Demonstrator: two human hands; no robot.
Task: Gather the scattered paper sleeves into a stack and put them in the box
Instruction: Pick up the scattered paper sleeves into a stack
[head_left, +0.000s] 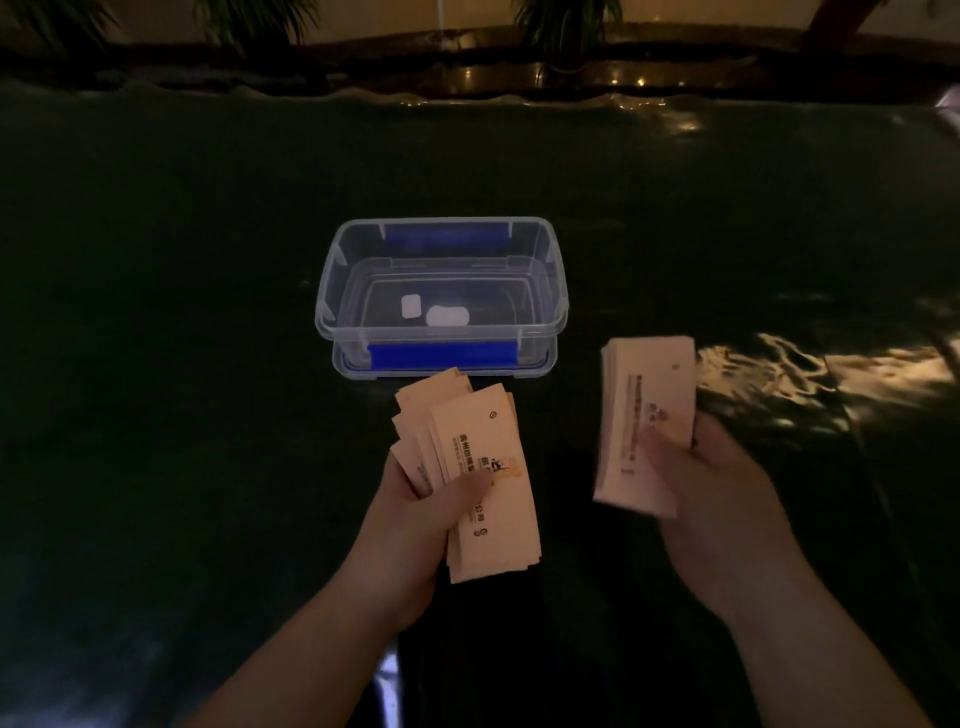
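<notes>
Sleeves (488, 467) fanned unevenly, box (441, 332) rim just beyond

A fanned bundle of paper sleeves (483, 467) is gripped by the left hand (415, 525), a squarer stack (644, 415) by the right hand (711, 499), near the clear box (441, 296).

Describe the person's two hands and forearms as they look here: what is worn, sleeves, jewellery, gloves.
Both are bare. The left hand and right hand wear no gloves, and no rings show on the visible fingers, though the light is dim. The forearms are uncovered down to the lower frame edge: no sleeves, watch or bracelet in view.
</notes>
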